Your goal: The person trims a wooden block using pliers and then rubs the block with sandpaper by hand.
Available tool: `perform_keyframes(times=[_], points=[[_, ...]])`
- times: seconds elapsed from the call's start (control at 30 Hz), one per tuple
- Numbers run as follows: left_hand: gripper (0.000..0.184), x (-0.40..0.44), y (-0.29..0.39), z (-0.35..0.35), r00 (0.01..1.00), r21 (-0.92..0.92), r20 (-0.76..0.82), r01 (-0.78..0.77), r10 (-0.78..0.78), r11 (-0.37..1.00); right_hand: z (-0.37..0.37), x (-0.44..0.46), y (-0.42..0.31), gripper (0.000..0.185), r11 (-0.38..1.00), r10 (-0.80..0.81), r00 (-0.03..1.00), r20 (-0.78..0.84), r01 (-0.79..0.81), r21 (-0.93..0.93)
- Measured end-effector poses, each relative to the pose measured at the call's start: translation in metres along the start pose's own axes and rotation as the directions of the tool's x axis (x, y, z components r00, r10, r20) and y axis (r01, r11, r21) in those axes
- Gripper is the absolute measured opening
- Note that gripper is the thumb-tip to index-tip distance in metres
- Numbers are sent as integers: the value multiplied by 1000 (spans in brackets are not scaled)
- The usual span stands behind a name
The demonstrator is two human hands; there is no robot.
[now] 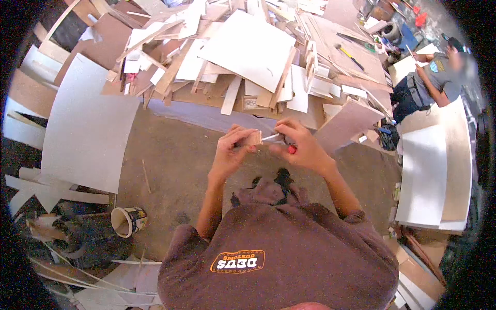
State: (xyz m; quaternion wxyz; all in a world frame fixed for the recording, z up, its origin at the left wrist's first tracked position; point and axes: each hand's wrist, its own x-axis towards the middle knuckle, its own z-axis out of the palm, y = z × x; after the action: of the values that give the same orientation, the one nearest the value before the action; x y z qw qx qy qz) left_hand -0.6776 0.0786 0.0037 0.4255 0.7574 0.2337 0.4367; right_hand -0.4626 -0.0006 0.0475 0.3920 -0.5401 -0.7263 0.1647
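My left hand (pixel 231 149) is closed around a small wood block (pixel 254 138), its fingers over the top and thumb below. In my right hand (pixel 299 144) is a slim tool with a pale shaft (pixel 270 137), whose tip meets or nearly meets the block's right end. A red part (pixel 292 149) shows at the right hand's lower edge, probably the tool's handle; most of the grip is hidden by the fingers. Both hands are held up in front of my chest, above the floor and short of the table.
Ahead, a table is heaped with wood offcuts and white panels (pixel 248 49); a hammer (pixel 350 57) with a yellow part lies there. Large boards (pixel 88 124) lean at left, near a bucket (pixel 128 222). At right are more panels (pixel 423 175) and another person (pixel 431 77).
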Motion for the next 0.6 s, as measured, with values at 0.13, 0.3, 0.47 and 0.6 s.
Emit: perform_keyframes(times=[0.13, 0.3, 0.47, 0.6], points=[[39, 5, -4, 15, 998, -2, 56, -30, 30, 1000, -5, -14, -2, 31, 996, 91, 982, 167, -87, -28], [35, 5, -2, 34, 995, -5, 87, 51, -50, 999, -14, -35, 6, 26, 984, 175, 976, 131, -168, -63], [24, 6, -2, 70, 980, -15, 190, 65, -61, 998, -14, -69, 29, 22, 970, 229, 973, -32, -231, -79], [16, 2, 3, 124, 974, -51, 201, 121, -109, 991, -39, -98, 43, 23, 967, 234, 960, -155, -246, -63]])
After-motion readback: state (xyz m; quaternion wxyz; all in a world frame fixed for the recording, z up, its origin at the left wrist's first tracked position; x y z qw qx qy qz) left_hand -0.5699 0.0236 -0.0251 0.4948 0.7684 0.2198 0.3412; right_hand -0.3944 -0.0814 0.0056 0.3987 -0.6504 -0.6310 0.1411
